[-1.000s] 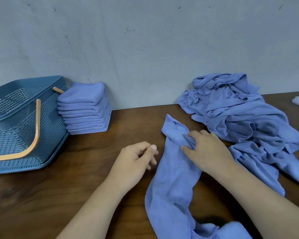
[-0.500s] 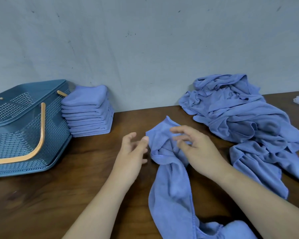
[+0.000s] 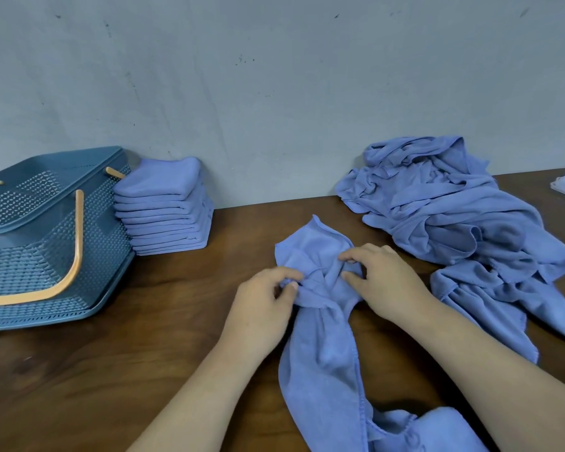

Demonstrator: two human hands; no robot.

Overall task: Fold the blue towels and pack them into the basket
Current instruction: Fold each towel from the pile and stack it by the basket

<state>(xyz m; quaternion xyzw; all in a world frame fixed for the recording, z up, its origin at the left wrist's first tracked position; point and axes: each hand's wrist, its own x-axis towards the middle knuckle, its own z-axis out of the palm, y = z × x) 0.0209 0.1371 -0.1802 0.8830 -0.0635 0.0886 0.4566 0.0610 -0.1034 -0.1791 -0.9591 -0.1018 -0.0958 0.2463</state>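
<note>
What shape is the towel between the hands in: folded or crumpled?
Crumpled, not folded. The towel lies in a twisted strip, bunched where the left hand and right hand pinch it.

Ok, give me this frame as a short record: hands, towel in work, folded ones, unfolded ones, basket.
left hand: pinches the bunched far end of the towel
right hand: pinches the same end, beside the left
towel: unfolded, crumpled, lying on the table
stack: folded towels, just right of the basket
pile: unfolded towels, far right
basket: far left, inside not visible
</note>
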